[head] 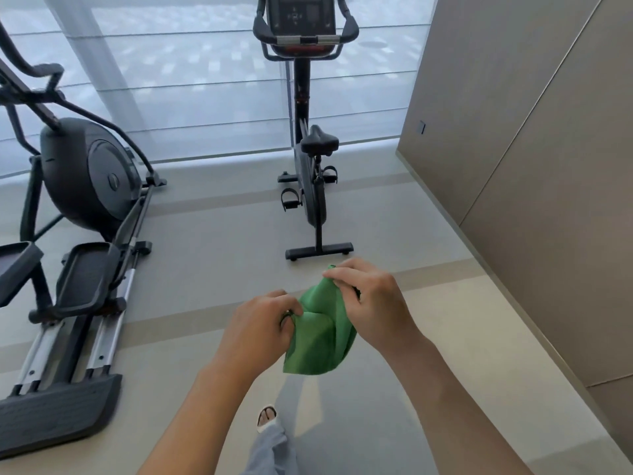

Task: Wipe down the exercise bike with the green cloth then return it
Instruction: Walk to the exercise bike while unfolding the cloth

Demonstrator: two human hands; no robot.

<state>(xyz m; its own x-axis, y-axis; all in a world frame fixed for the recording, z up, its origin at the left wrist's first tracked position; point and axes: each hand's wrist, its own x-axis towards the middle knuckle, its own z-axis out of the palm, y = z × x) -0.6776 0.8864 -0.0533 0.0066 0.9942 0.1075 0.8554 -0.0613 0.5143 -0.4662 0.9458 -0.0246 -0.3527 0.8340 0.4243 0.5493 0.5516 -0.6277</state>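
- While I stand short of the machine, my left hand (pixel 260 323) pinches one edge of the soft, thin green cloth (pixel 318 334), fingers curled round a bunched fold.
- My right hand (pixel 370 299) pinches the upper corner, so the cloth hangs slack between my hands, well above the floor.
- It looks light and limp, not slippery; I judge it best gathered into a pad in one palm for wiping, since loose corners would flop and drag.
- Ahead, well apart from the cloth, stands the black upright exercise bike (pixel 310 166), its saddle and handlebars untouched as far as I can judge.
- To my left sits a dark grey elliptical trainer (pixel 85 173).
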